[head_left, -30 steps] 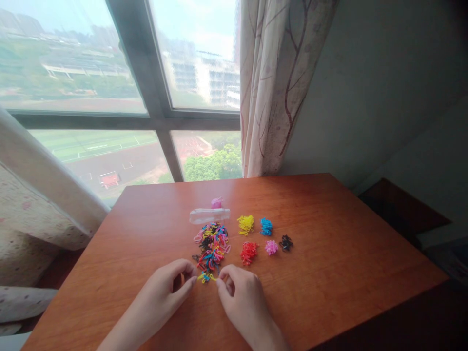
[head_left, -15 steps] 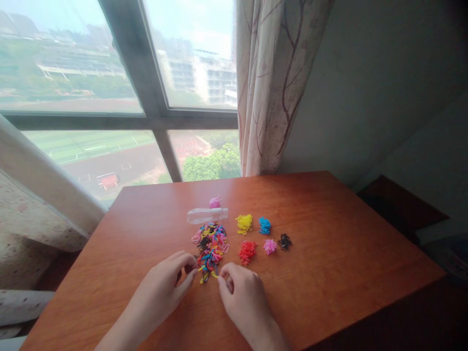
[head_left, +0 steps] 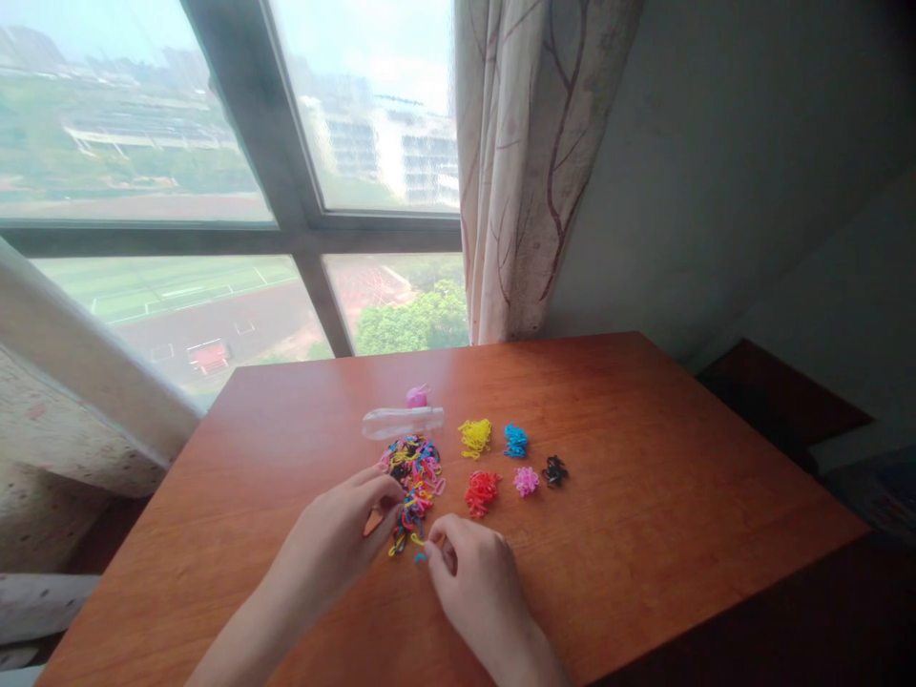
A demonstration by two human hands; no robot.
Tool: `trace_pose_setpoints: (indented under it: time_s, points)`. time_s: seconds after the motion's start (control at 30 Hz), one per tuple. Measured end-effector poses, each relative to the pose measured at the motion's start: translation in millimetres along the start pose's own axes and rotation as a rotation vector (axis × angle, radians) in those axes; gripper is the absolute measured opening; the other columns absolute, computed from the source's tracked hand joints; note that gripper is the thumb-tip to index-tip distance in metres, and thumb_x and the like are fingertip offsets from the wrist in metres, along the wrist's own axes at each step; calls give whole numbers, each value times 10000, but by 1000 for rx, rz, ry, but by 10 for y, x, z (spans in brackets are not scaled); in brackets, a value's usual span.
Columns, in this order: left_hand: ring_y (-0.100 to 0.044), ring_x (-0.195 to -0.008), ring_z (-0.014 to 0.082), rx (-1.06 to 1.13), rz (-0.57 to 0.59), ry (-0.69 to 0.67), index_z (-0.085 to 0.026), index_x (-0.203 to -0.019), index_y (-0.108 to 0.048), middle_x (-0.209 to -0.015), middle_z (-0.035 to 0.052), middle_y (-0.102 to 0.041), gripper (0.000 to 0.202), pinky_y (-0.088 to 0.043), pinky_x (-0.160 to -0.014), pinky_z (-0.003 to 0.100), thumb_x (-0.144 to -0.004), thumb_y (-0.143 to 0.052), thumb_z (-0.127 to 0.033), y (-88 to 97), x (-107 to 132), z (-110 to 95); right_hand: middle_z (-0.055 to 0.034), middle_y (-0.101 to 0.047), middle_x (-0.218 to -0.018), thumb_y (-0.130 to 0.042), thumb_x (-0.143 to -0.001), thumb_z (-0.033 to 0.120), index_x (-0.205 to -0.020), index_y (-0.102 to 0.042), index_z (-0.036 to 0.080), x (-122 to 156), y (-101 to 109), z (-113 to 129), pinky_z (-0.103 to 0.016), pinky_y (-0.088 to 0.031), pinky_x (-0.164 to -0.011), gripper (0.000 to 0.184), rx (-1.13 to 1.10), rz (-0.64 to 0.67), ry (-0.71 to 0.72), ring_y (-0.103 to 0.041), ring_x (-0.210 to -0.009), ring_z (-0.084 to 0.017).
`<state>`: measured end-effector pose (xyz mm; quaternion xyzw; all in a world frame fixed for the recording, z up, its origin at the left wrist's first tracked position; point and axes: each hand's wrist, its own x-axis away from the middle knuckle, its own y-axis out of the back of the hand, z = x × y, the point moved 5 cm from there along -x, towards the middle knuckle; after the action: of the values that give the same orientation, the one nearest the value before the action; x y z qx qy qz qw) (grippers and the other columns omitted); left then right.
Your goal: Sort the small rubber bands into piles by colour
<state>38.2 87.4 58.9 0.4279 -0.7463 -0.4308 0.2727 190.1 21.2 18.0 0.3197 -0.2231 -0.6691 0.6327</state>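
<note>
A mixed pile of small coloured rubber bands (head_left: 415, 468) lies on the wooden table. My left hand (head_left: 350, 520) reaches over its left side, thumb and forefinger drawn together at the bands; what they pinch is too small to make out. Right of the pile's near end, my right hand (head_left: 476, 563) is closed with a yellow rubber band (head_left: 418, 540) at its fingertips. Just below that lies a small blue rubber band (head_left: 420, 557). Sorted heaps sit further right: yellow bands (head_left: 475, 437), blue bands (head_left: 515, 440), red bands (head_left: 482, 492), pink bands (head_left: 526, 481) and black bands (head_left: 554, 470).
Behind the pile a clear plastic bottle (head_left: 403, 421) lies on its side, with a pink cap (head_left: 418, 395) beyond it. The table (head_left: 644, 458) runs back to a window with a patterned curtain (head_left: 515, 172).
My left hand has moved slightly right and up, further over the pile. A small blue band now shows beside my right fingertips. My right hand stays nearly in place.
</note>
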Motion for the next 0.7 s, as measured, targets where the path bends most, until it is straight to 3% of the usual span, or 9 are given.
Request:
trace_pose_setpoints:
  time_s: [0.23,0.4,0.53,0.7]
  points:
    - [-660,-785,168,-208,-23,-74,-224,-889,-649,-952,31,-672,188,-449,-662,249,-928,-465,-229,-94,-696,-416,23,-665,-731,-538,-871,141,-806,-601,224,34,50,-12,-226,-333,-616,123,-90,-115,32,-608,-650,-138]
    - [-681,-788,208,-275,-2,-15,-195,-939,-675,-976,96,-676,239,-473,-662,288,-935,-438,-226,-255,-1125,-519,32,-628,-680,-536,-888,169,-801,-592,226,67,160,-67,-228,-333,-596,118,-69,-158,24,-580,-605,-133]
    - [-692,-801,217,-287,15,18,-189,-928,-691,-964,107,-684,238,-476,-658,285,-919,-454,-208,-311,-1199,-537,32,-599,-636,-526,-901,195,-786,-590,221,60,252,-116,-225,-327,-568,134,-28,-179,28,-556,-559,-126]
    - [-688,-808,212,-265,1,-8,-205,-896,-704,-944,82,-692,234,-464,-671,278,-909,-470,-220,-216,-1065,-511,25,-616,-635,-518,-913,206,-808,-623,213,-48,401,-230,-216,-344,-572,149,33,-206,-1,-568,-559,-123]
